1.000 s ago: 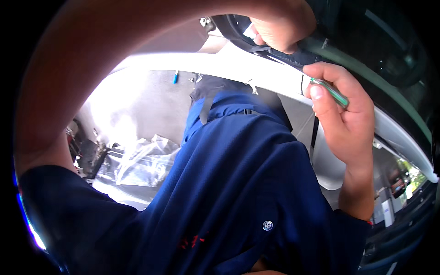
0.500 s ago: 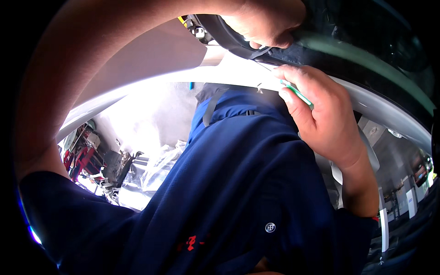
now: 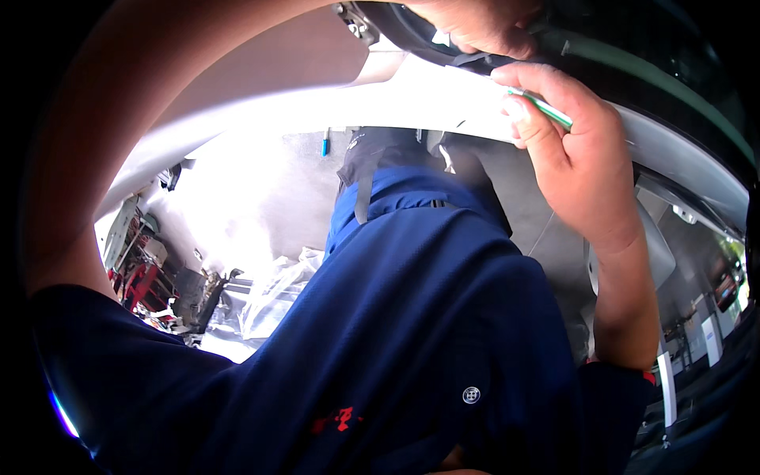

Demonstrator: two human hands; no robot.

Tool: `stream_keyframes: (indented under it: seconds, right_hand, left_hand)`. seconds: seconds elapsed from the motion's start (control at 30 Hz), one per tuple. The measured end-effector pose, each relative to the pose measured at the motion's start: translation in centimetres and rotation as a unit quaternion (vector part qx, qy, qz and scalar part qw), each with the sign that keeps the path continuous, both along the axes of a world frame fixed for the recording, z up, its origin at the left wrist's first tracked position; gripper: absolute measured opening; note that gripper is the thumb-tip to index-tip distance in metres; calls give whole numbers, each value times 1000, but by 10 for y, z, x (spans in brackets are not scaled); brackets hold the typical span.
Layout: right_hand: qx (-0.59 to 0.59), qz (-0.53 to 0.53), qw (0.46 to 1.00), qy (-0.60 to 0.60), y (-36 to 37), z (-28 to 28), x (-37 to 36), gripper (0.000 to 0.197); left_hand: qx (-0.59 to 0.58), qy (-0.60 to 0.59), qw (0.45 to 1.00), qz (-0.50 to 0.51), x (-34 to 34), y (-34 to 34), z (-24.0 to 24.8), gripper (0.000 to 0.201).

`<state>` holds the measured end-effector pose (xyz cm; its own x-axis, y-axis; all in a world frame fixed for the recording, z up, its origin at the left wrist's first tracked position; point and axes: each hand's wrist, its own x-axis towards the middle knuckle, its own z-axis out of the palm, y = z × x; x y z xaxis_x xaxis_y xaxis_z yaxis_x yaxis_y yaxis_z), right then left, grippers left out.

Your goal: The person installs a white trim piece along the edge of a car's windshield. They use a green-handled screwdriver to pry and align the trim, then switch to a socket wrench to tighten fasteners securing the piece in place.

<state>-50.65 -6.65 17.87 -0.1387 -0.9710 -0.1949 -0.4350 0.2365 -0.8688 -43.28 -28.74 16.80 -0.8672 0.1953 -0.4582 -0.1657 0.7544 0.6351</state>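
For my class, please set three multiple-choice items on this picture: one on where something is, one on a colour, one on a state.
1. Where is the right hand?
A. Raised at the pale curved panel
B. Resting on the floor
C. Inside a pocket

2. What colour is the thin stick-shaped tool in the right hand?
A. Red
B. Green
C. Yellow

3. How does the left hand stand?
A. Hanging down, empty
B. Flat on the dark blue polo shirt
C. Gripping the black rubber strip at the upper edge

Answers:
1 A: it is lifted against the panel.
2 B: the shaft shows green.
3 C: the fingers close over the strip.
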Motion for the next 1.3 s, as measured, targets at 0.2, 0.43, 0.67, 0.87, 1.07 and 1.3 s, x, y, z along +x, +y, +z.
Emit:
stream_keyframes:
  seconds: [0.2,0.43,0.67,0.87,1.07,1.3]
  right_hand:
    - [-14,-20,999,29,8,-6,11,21]
    - [-4,-19,996,91,4,0,21,20]
    - [-62,-50,994,79,7,-9,30,18]
    - [-82,-50,988,122,2,-14,27,15]
    - [-20,-63,996,64,-7,-5,20,14]
    - [-88,-30,990,108,-4,-14,19,12]
  left_hand:
    - [-61,-4,998,-31,18,7,12,36]
    - [-54,11,998,-8,42,9,13,34]
    - [-19,15,999,-30,44,-1,4,33]
    - [-5,33,998,-48,25,-12,-13,31]
    - [41,-23,999,-11,28,-12,-10,30]
    - [51,-15,998,36,31,-7,-7,26]
